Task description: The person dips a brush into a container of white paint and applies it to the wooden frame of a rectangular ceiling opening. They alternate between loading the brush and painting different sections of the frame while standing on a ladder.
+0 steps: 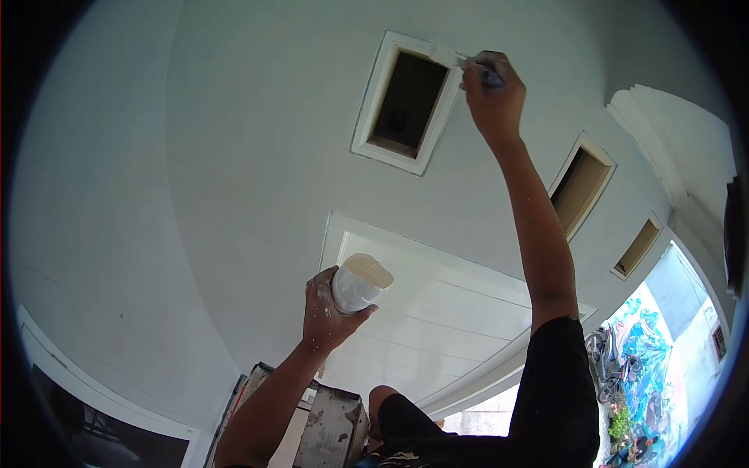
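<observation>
My right hand is raised high, its fingers wrapped round the handle of a paintbrush. The white-coated bristles lie at the top right corner of the white frame around a dark rectangular wall opening. Lower down, my left hand grips a white paint container from its side and underneath. The container is tilted, and pale paint shows at its open top. White spatters mark my left fingers and wrist.
Two more framed openings run along the wall to the right. Below is a white panelled surface. A paint-spattered support stands by my legs. Far below at right are a motorbike and blue sheeting.
</observation>
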The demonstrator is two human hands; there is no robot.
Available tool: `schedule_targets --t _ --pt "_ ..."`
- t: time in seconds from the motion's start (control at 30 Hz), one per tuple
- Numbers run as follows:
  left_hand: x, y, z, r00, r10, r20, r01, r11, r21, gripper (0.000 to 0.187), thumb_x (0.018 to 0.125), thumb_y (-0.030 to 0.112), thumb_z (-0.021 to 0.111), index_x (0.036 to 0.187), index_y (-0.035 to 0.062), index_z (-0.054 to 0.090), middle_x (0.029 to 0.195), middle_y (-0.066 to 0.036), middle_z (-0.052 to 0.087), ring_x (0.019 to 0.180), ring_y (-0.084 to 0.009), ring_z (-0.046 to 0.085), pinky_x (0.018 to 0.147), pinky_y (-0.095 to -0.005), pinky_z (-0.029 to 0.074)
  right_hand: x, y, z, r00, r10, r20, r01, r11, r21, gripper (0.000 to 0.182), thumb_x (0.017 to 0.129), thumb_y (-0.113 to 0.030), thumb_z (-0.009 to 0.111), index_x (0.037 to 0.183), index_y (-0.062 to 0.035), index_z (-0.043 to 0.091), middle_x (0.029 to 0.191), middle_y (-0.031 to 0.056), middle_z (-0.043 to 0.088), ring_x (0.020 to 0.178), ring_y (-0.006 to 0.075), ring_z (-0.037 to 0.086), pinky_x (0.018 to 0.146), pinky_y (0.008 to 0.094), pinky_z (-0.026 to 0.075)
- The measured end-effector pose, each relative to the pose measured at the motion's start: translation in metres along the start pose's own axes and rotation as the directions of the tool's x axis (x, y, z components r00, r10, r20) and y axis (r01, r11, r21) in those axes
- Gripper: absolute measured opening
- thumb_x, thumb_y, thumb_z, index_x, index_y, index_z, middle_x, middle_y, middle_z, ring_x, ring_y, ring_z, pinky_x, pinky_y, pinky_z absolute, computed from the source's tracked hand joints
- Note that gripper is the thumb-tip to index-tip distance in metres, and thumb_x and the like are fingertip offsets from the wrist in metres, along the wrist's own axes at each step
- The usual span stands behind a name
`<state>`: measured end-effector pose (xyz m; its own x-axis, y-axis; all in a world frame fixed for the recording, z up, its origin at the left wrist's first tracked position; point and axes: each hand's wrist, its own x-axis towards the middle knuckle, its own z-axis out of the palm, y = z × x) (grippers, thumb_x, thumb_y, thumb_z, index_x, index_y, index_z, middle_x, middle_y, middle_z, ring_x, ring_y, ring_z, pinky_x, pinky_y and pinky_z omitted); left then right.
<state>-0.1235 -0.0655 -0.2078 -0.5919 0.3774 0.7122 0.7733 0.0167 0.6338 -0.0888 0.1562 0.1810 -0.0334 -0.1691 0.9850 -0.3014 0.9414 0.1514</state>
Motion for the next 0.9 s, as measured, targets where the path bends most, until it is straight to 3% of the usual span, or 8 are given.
schedule_targets --t 0.2,0.3,0.4,0.43,0.53,0.6,0.8,0.9 --pt "0.001 0.000 0.000 0.997 0.013 -0.079 -0.014 1.000 -0.016 0.095 0.066 0.031 0.099 0.138 0.0009 0.044 0.132 -0.018 0.053 0.121 -0.0368 0.051 0.104 -0.0499 0.047 -0.007 0.003 -0.009 0.982 -0.181 0.054 0.189 0.956 -0.224 0.011 0.088 -0.002 0.074 0.095 0.0016 0.066 0.085 0.0144 0.065 0.072 0.0254 0.066 0.069 0.0334 0.054" --pt "0.001 0.000 0.000 0.999 0.007 -0.054 -0.007 1.000 0.005 0.097 0.065 0.032 0.099 0.138 0.0001 0.044 0.132 -0.018 0.053 0.122 -0.0369 0.051 0.104 -0.0497 0.047 -0.013 -0.007 -0.016 0.998 -0.036 0.046 0.044 0.982 -0.182 0.012 0.091 -0.003 0.074 0.096 0.0027 0.065 0.084 0.0120 0.065 0.073 0.0207 0.068 0.066 0.0328 0.055" --pt "0.000 -0.001 0.003 0.999 -0.030 -0.037 0.029 0.999 -0.021 0.098 0.065 0.032 0.100 0.138 -0.0005 0.043 0.133 -0.018 0.052 0.122 -0.0373 0.051 0.105 -0.0500 0.047 -0.021 -0.054 -0.034 0.975 0.220 0.014 -0.219 0.956 0.197 0.012 0.098 -0.008 0.069 0.100 0.0027 0.063 0.088 0.0048 0.066 0.079 0.0096 0.067 0.064 0.0271 0.059" --pt "0.001 -0.005 0.007 0.998 -0.011 -0.059 0.010 1.000 -0.026 0.099 0.065 0.033 0.100 0.138 -0.0006 0.043 0.133 -0.019 0.051 0.123 -0.0376 0.051 0.106 -0.0504 0.046 -0.027 -0.070 -0.044 0.972 0.236 0.018 -0.235 0.951 0.200 0.012 0.098 -0.008 0.069 0.100 0.0027 0.063 0.088 0.0048 0.066 0.079 0.0096 0.067 0.064 0.0271 0.059" --pt "0.000 -0.001 0.004 0.998 -0.040 -0.044 0.039 0.999 -0.019 0.100 0.066 0.033 0.099 0.139 -0.0008 0.041 0.135 -0.020 0.049 0.125 -0.0382 0.049 0.107 -0.0510 0.046 -0.065 -0.106 -0.073 0.850 0.409 0.331 -0.484 0.855 0.188 0.010 0.097 -0.007 0.068 0.100 0.0017 0.063 0.089 0.0055 0.067 0.079 0.0106 0.068 0.066 0.0280 0.061" --pt "0.001 0.000 0.002 0.997 -0.077 -0.013 0.077 0.997 -0.006 0.101 0.066 0.033 0.099 0.140 -0.0010 0.040 0.136 -0.020 0.047 0.126 -0.0385 0.048 0.108 -0.0513 0.046 -0.097 -0.124 -0.087 0.707 0.473 0.525 -0.623 0.768 0.147 0.009 0.096 -0.006 0.067 0.099 0.0017 0.063 0.088 0.0056 0.066 0.080 0.0111 0.068 0.066 0.0282 0.062" --pt "-0.001 -0.004 0.001 0.997 -0.013 0.079 0.016 0.999 -0.031 0.108 0.066 0.031 0.100 0.144 -0.0001 0.032 0.137 -0.020 0.043 0.129 -0.0365 0.051 0.107 -0.0504 0.050 -0.181 -0.151 -0.110 0.554 0.606 0.570 -0.804 0.567 0.178 0.005 0.093 -0.001 0.067 0.096 0.0019 0.064 0.090 0.0063 0.066 0.082 0.0109 0.068 0.070 0.0273 0.060" --pt "-0.003 -0.011 0.006 0.992 0.029 0.122 -0.017 0.995 -0.094 0.110 0.065 0.028 0.101 0.146 0.0021 0.030 0.138 -0.018 0.043 0.129 -0.0347 0.051 0.108 -0.0489 0.050 -0.204 -0.164 -0.105 0.545 0.619 0.566 -0.801 0.583 0.135 0.006 0.090 0.000 0.070 0.093 0.0029 0.065 0.091 0.0068 0.067 0.083 0.0105 0.068 0.072 0.0248 0.058"
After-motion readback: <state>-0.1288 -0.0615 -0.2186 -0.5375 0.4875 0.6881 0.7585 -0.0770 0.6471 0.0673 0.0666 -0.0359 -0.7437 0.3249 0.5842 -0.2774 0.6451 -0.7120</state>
